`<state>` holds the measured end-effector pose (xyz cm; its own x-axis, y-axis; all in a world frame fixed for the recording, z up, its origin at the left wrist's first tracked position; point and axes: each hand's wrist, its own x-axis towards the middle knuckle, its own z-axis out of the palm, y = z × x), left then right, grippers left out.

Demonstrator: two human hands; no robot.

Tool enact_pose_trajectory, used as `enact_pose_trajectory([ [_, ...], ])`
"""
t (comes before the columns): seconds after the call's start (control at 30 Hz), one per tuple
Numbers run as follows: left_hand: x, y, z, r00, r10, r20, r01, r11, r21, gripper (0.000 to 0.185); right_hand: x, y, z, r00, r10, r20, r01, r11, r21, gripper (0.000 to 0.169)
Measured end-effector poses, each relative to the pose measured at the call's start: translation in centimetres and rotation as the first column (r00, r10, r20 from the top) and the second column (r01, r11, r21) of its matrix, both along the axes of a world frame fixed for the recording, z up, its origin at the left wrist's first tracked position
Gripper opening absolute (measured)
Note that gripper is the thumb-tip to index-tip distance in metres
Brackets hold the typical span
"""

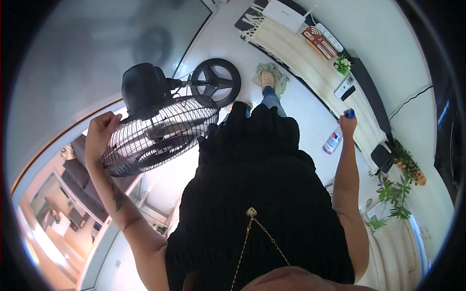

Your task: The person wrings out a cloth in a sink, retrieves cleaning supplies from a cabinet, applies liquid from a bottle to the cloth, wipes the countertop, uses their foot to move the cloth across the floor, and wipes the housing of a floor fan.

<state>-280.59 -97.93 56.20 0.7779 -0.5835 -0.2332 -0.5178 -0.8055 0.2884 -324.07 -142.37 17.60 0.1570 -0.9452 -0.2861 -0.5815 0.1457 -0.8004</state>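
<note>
My right hand (348, 125) grips a clear spray bottle (332, 141) by its neck, below the blue top (350, 113). The bottle bears a printed label and hangs tilted beside the long console. My left hand (102, 131), fingers curled, is beside the wire grille (160, 142) of a black pedestal fan; whether it touches the grille I cannot tell. The fan's motor housing (143, 87) faces away from me, and its round base (236, 82) stands on the floor. My foot in a beige perforated clog (268, 78) stands on a crumpled pale green cloth (282, 82).
A long dark console bears a cream woven runner (280, 40), a white router (284, 15), a power strip (329, 37), a red sign (319, 42), a small potted plant (342, 65), a remote-like white device (343, 86) and a black phone (348, 93). Leafy plants (395, 192) hang at the right.
</note>
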Motion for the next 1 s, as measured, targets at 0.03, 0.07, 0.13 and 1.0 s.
enact_pose_trajectory([
  [0.03, -0.9, -0.2, 1.4, 1.0, -0.004, 0.011, 0.004, 0.999, -0.044, 0.034, -2.5, 0.5, 0.5, 0.999, -0.052, 0.006, 0.052, 0.998, 0.026, 0.015],
  [0.07, -2.3, -0.4, 3.3, 1.0, 0.026, 0.011, -0.025, 0.999, -0.038, 0.034, -4.8, 0.8, 1.1, 0.997, -0.073, 0.013, 0.073, 0.997, 0.036, 0.014],
  [0.13, -4.9, -1.1, 5.5, 0.997, 0.076, -0.029, -0.077, 0.996, -0.034, 0.035, -9.6, 1.6, 3.1, 0.995, -0.067, -0.069, 0.069, 0.997, 0.023, 0.015],
  [1.0, 5.9, -4.5, -1.8, 0.962, -0.255, -0.095, 0.247, 0.965, -0.086, 0.032, -17.7, 33.4, 5.9, 0.702, -0.697, 0.144, 0.694, 0.716, 0.079, 0.022],
])
